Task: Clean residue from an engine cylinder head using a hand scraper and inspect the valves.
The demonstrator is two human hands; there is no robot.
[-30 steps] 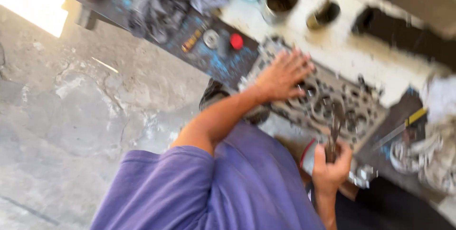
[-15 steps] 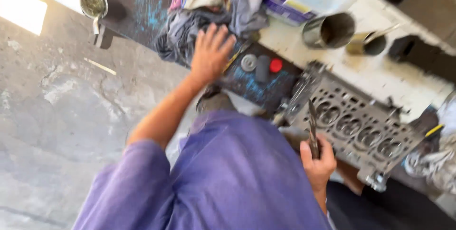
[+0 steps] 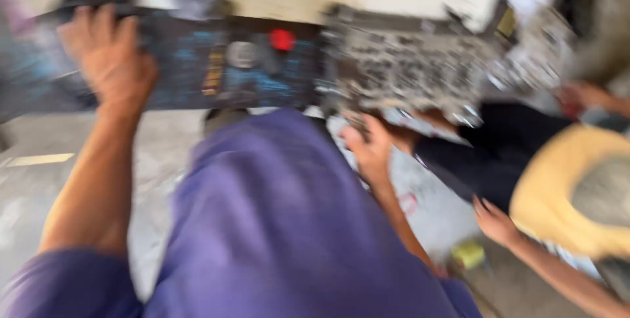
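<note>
The view is heavily blurred by motion, so fine detail is lost. The person's left hand [image 3: 108, 55] reaches far forward on a straight bare arm, its fingers [image 3: 98, 19] spread fairly wide and lying flat on the near left part of the dark board smeared with blue paint [image 3: 177, 82]; no object shows between the fingers, though the blur hides whether anything small lies under the palm. The right hand [image 3: 369, 150] is drawn in close to the body, its arm bent and coming up from the lower right past the purple shirt [image 3: 282, 226]. Its fingers are curled narrowly, and the fingertips sit at the near lower edge of the grey cast-metal engine cylinder head [image 3: 400, 68]; I cannot tell whether they hold a tool or only touch the metal. The cylinder head lies flat on the bench, just to the right of the dark board and just beyond the right hand. On the board, between the left hand and the cylinder head, rest a small red round cap [image 3: 283, 40] and a grey round metal disc [image 3: 241, 54], close beside each other. At the right, another person in a yellow top [image 3: 564, 187] sits near, with one hand [image 3: 497, 223] held low, well apart from the cylinder head.
</note>
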